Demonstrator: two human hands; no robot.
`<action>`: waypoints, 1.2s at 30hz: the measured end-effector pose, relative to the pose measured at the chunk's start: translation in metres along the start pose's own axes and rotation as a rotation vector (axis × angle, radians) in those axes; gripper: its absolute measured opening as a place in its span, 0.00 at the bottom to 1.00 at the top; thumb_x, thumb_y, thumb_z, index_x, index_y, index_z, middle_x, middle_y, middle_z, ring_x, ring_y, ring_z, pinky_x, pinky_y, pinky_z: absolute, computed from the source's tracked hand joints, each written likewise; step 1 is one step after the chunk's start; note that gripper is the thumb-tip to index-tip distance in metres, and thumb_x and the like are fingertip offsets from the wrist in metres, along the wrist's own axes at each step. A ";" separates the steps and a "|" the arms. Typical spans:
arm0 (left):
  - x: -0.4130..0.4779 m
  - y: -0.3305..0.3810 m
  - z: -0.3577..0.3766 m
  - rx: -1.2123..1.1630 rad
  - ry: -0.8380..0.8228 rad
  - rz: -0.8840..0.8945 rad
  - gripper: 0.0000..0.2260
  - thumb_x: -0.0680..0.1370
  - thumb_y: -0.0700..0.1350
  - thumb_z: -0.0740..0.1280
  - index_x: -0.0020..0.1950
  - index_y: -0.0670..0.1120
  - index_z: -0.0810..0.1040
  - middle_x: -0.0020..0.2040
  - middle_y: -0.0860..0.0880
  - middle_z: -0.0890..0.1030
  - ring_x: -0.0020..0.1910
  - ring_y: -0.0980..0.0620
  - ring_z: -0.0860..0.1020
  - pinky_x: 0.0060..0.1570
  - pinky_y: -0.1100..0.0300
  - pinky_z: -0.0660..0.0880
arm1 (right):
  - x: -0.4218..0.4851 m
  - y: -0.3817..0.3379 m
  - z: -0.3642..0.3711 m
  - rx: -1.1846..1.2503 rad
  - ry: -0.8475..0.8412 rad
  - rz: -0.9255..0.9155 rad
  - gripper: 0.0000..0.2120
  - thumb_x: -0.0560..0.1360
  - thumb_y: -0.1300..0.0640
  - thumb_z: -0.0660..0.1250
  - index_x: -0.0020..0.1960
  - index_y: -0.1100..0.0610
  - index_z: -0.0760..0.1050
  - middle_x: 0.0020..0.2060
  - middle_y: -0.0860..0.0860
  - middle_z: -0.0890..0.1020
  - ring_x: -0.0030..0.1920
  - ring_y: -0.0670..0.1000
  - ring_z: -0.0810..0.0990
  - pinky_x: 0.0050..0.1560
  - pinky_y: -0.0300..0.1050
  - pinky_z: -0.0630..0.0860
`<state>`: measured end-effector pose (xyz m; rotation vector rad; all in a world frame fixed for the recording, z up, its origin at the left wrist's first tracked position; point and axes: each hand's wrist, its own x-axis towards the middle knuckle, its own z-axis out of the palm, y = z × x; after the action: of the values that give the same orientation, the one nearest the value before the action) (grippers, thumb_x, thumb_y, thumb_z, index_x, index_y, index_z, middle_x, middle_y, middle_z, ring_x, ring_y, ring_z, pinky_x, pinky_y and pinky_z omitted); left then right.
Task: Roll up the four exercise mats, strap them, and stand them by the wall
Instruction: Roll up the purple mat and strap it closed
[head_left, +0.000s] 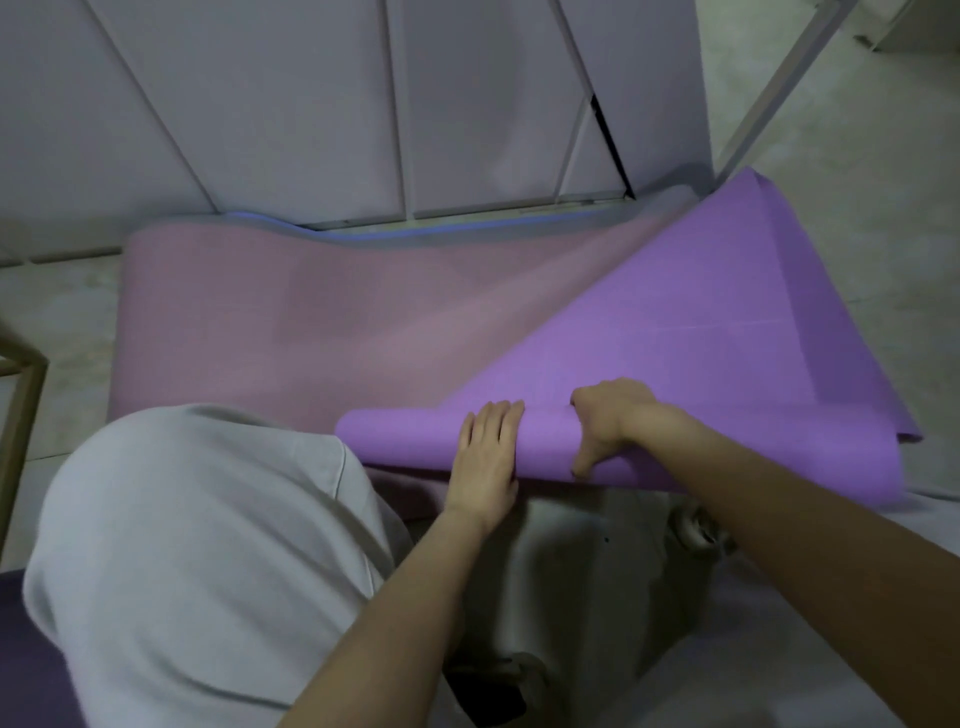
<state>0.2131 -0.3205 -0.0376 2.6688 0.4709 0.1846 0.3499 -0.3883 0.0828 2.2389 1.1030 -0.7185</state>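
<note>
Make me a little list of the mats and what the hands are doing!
pink mat: flat, unrolled, underneath
purple mat: near end rolled, rest spread slantwise over the pink mat
left hand: flat on the roll
right hand: curled over the roll, thumb down its front
panels: behind the mats
step: rolling, not finished

Tall grey panels rise at the far side, above a pale mottled floor. A wooden frame shows at the left edge. A slanted metal bar crosses the upper right corner.
</note>
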 end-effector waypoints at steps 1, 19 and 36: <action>-0.001 0.000 0.001 0.005 0.007 0.014 0.44 0.53 0.37 0.75 0.68 0.41 0.64 0.61 0.41 0.76 0.61 0.40 0.75 0.63 0.43 0.70 | 0.000 0.002 -0.003 0.023 -0.040 0.000 0.37 0.62 0.39 0.75 0.65 0.54 0.69 0.60 0.53 0.78 0.58 0.55 0.77 0.51 0.43 0.72; 0.085 0.013 -0.038 0.223 -0.545 0.162 0.35 0.66 0.49 0.77 0.68 0.43 0.65 0.64 0.43 0.74 0.62 0.42 0.74 0.58 0.53 0.70 | -0.018 0.002 0.027 -0.295 0.308 -0.040 0.40 0.54 0.45 0.80 0.60 0.60 0.71 0.47 0.57 0.77 0.46 0.56 0.78 0.48 0.46 0.71; 0.001 0.029 0.007 0.126 -0.081 -0.029 0.48 0.51 0.44 0.80 0.67 0.36 0.64 0.62 0.37 0.77 0.61 0.38 0.77 0.57 0.43 0.74 | 0.002 0.032 0.004 0.016 -0.004 -0.044 0.42 0.62 0.37 0.74 0.69 0.55 0.64 0.63 0.55 0.75 0.61 0.57 0.75 0.55 0.45 0.71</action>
<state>0.2245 -0.3476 -0.0310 2.7780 0.5111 0.0384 0.3762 -0.4067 0.0859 2.2320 1.1520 -0.7520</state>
